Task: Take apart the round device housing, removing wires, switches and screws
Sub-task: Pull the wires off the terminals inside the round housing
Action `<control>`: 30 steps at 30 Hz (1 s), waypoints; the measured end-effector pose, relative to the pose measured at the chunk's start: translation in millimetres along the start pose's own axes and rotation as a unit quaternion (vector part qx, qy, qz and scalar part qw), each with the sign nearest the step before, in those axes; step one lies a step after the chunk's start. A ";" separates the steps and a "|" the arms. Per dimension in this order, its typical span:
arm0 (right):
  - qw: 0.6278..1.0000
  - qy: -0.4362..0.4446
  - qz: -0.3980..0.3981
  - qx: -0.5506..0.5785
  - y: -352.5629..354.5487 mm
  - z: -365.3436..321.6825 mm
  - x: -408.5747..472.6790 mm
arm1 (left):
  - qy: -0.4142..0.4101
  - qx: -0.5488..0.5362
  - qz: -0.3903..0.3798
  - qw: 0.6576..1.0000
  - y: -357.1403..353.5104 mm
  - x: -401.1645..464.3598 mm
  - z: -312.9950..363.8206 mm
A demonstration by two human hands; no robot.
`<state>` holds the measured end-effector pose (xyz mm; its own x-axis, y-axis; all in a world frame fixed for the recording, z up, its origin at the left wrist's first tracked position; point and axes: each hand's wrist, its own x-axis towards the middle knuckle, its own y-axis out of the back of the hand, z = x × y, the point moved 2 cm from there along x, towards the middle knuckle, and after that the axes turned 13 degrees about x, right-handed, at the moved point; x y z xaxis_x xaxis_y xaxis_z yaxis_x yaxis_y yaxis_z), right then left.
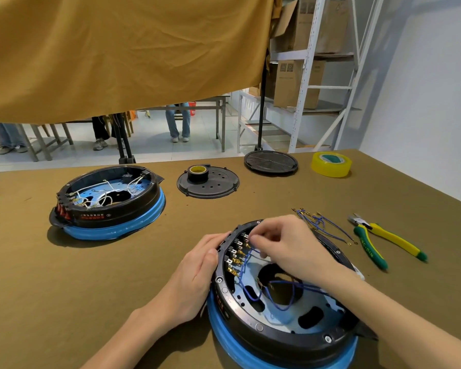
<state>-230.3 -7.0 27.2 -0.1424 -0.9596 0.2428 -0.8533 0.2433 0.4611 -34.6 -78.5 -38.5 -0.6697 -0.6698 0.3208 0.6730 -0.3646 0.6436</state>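
Right under you sits the round device housing [282, 296], open side up, near the front edge of the table [64, 288]. Your left hand [197, 275] braces its outer rim with fingers laid flat against it, while your right hand [280, 243] reaches inside, fingertips pinched on a blue wire [246, 258] at the row of switch terminals [236, 258]. By my reading you're partway through — several blue wires are connected or looped across the base, the switches sit in place and rim screws [328, 339] remain.

Just right, a bundle of loose wires [320, 221] already lies pulled, with the pliers [383, 242] beside it. There's bare table on your left for setting parts down. Further back stand a second housing [109, 203] with white wires, two black covers [208, 182] — one carrying a tape roll — and yellow tape [330, 164] close to the far edge.
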 end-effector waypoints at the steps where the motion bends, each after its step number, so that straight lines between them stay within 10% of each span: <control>1: 0.999 -0.002 0.034 0.013 6.1 0.6 1.5 | 0.002 0.002 0.001 1.000 -0.1 0.1 0.2; 13: 0.985 -0.022 -0.104 -0.138 -6.8 -0.2 6.9 | 0.002 -0.008 0.005 1.000 -0.1 0.2 3.8; 30: 0.985 0.020 -0.084 -0.151 -19.1 0.3 11.3 | 0.002 -0.001 0.000 1.000 0.6 0.6 2.5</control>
<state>-215.7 -22.6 20.9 0.0134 -0.9850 0.1720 -0.6744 0.1181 0.7288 -35.4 -77.5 -36.3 -0.6677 -0.6730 0.3182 0.6739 -0.3650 0.6423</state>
